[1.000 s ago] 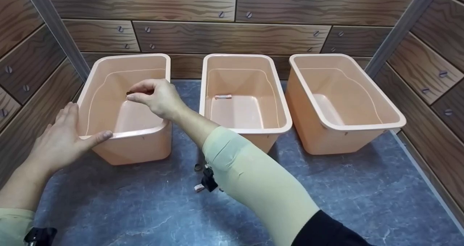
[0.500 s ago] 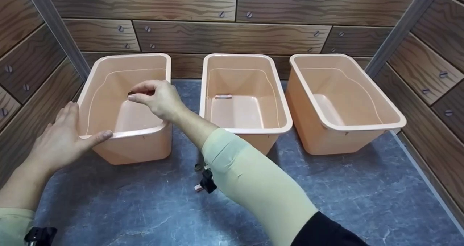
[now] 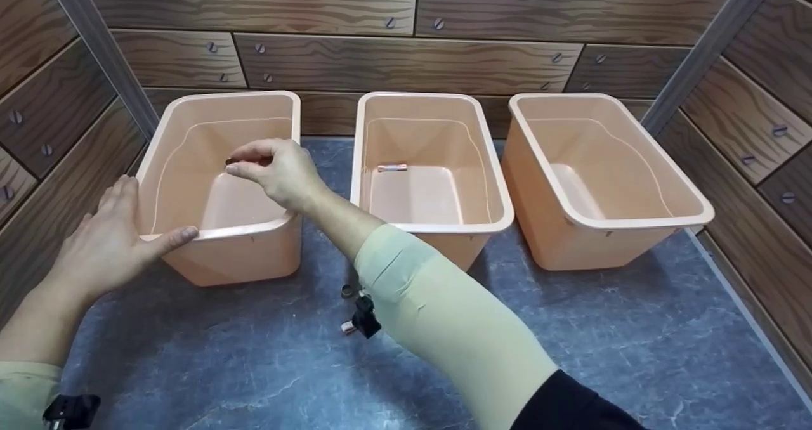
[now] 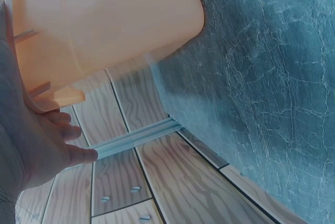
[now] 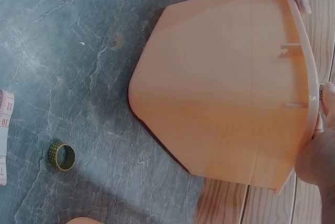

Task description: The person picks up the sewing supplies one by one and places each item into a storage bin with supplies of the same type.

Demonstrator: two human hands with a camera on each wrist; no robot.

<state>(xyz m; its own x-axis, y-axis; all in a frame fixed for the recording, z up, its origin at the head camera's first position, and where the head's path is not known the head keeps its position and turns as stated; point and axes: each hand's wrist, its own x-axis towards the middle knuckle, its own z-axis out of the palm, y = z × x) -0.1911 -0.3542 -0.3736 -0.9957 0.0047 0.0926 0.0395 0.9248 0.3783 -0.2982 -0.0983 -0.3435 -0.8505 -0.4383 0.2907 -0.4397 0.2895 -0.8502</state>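
My right hand (image 3: 279,170) is over the left peach bin (image 3: 222,232), with thumb and fingertips pinching a small dark thing (image 3: 229,161). Its dotted side shows faintly past the rim in the right wrist view; the fingers hide most of it, so its kind is unclear. At the bin's near left corner rests my left hand (image 3: 104,240), fingers spread straight along the outer wall and thumb lying on the front rim. On the blue marbled table, below the right forearm, lie a dark ring with a gold dotted pattern (image 5: 62,156) and a measuring tape (image 5: 5,130) with printed numbers.
A middle bin (image 3: 438,228) holds a small orange-and-white cylinder (image 3: 392,167) that looks like a battery. Farther right stands a third bin (image 3: 634,223). Wood-patterned panels (image 3: 406,65) enclose the table behind and at both sides.
The view has shifted very slightly. Both hands keep the same places, and the right hand still pinches the small dark thing.
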